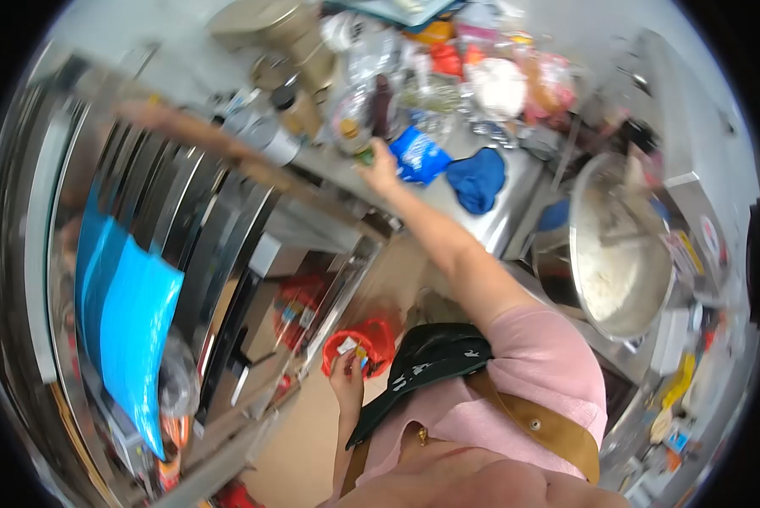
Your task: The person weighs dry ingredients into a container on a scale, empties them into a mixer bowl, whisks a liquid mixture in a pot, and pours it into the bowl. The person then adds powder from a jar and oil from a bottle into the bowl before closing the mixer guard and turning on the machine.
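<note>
My right hand reaches out over the metal counter, its fingers closed around a small green item. A jar with a yellowish lid is close to the fingertips, and a blue packet lies just right of the hand. Beside that packet is a dark blue cloth. Low on the left, my left hand is at the red bucket, its fingers closed by a small white, yellow and blue wrapper. Whether the wrapper is gripped or lies in the bucket is hard to tell.
A large metal bowl with white contents stands at the right. Bags and packages crowd the back counter. Bright blue sheeting hangs on the metal rack at the left. A brown-lidded container stands near the counter's left end.
</note>
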The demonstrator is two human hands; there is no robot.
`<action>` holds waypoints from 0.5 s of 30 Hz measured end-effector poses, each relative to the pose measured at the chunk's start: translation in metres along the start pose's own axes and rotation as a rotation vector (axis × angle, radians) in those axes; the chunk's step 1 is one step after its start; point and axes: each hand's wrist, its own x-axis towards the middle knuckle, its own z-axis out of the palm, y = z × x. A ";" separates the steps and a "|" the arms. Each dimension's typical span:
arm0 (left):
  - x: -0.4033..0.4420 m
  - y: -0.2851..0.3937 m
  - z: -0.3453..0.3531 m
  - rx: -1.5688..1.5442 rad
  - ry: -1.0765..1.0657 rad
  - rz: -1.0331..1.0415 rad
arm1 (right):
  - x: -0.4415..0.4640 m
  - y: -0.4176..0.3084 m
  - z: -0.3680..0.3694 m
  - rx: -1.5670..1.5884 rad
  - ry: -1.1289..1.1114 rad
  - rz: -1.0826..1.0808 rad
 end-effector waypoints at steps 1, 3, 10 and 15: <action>0.006 -0.005 0.005 -0.054 -0.024 -0.023 | -0.005 0.001 -0.005 0.023 -0.049 0.035; 0.027 0.007 0.022 -0.130 -0.106 -0.052 | -0.041 -0.022 -0.031 -0.041 -0.018 0.124; 0.074 0.047 0.118 -0.250 -0.426 0.091 | -0.181 -0.230 -0.351 0.328 -0.562 -0.329; 0.059 0.065 0.202 -0.340 -0.511 -0.182 | -0.192 -0.241 -0.582 -0.099 0.844 -0.355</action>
